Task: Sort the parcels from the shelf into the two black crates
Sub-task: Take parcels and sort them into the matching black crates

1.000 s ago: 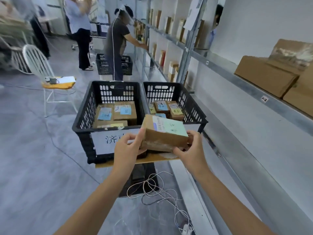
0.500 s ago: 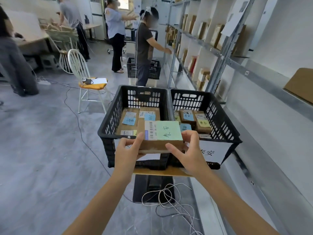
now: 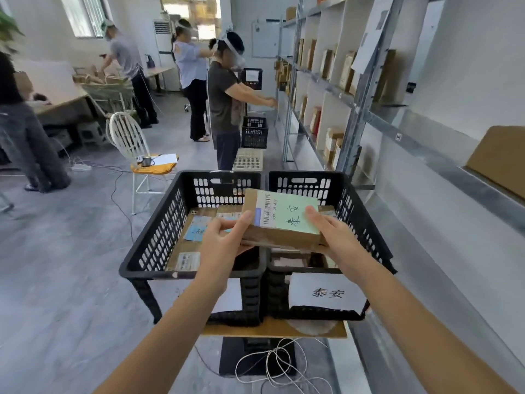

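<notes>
Both of my hands hold one cardboard parcel (image 3: 279, 223) above the inner edges of two black crates, tilted so its far end sits higher than the near one. My left hand (image 3: 224, 240) grips the parcel's left end, thumb up along the side and fingers curled beneath; my right hand (image 3: 335, 237) clamps the near right corner, thumb lying on the pale green label (image 3: 295, 216) that covers most of the top face. The label carries handwritten characters, with a barcode strip (image 3: 267, 209) just beside it. The parcel spans the gap between the hands, hanging mostly over the right crate (image 3: 366, 223), whose front wears a white paper sign (image 3: 326, 292) printed with two characters. The left crate (image 3: 159, 237) stands touching it and holds flat brown parcels (image 3: 196, 234) with blue labels. What lies in the right crate is largely hidden behind the parcel and my hands — perhaps more small boxes, though I cannot tell. Both crates rest on a wooden board (image 3: 272, 329), with loose white cord (image 3: 272, 365) coiled on the floor below. A metal shelf (image 3: 426, 143) runs along the right — farther down it, another person (image 3: 227, 100) reaches into the racking.
</notes>
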`<state>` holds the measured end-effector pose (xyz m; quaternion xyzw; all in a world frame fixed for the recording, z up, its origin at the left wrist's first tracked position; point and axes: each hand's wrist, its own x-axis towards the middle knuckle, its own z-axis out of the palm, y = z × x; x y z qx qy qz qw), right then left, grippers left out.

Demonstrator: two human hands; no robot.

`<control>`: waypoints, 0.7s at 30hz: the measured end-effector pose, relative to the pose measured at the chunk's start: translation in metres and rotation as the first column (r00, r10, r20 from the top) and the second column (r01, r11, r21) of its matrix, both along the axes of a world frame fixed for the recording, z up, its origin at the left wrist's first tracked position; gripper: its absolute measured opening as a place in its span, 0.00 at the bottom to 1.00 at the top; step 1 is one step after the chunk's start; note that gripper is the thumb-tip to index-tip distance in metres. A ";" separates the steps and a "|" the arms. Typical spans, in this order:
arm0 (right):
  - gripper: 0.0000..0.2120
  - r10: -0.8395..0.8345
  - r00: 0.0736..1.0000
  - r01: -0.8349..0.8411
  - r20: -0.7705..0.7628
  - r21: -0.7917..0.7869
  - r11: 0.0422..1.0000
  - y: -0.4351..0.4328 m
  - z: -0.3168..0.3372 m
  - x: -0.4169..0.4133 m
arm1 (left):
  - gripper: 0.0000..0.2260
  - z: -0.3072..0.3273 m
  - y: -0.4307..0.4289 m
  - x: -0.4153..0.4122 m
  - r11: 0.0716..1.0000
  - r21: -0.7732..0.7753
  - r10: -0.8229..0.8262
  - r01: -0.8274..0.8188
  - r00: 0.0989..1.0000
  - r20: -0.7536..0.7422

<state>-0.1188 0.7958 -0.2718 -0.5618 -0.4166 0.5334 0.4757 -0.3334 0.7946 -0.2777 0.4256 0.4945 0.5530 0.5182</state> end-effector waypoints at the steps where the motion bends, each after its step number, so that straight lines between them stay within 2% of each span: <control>1: 0.27 -0.009 1.000 0.008 -0.027 -0.010 1.000 0.004 0.001 0.011 | 0.21 -0.002 0.005 0.012 1.000 -0.001 -0.008 0.008 1.000 0.005; 7: 0.18 -0.063 0.995 0.059 -0.081 -0.051 0.997 0.018 -0.012 0.072 | 0.20 -0.024 0.033 0.068 0.997 -0.037 -0.062 0.060 0.996 -0.065; 12: 0.20 -0.164 0.975 0.149 -0.150 -0.108 0.983 0.026 -0.037 0.112 | 0.14 -0.041 0.051 0.094 0.996 -0.037 -0.091 0.086 0.982 -0.168; 18: 0.23 -0.205 0.961 0.175 -0.184 -0.166 0.970 0.046 -0.071 0.134 | 0.10 -0.051 0.085 0.112 0.987 -0.063 -0.163 0.151 0.939 -0.303; 21: 0.31 -0.251 0.948 0.206 -0.195 -0.226 0.952 0.060 -0.083 0.138 | 0.12 -0.053 0.104 0.118 0.980 -0.072 -0.199 0.186 0.915 -0.351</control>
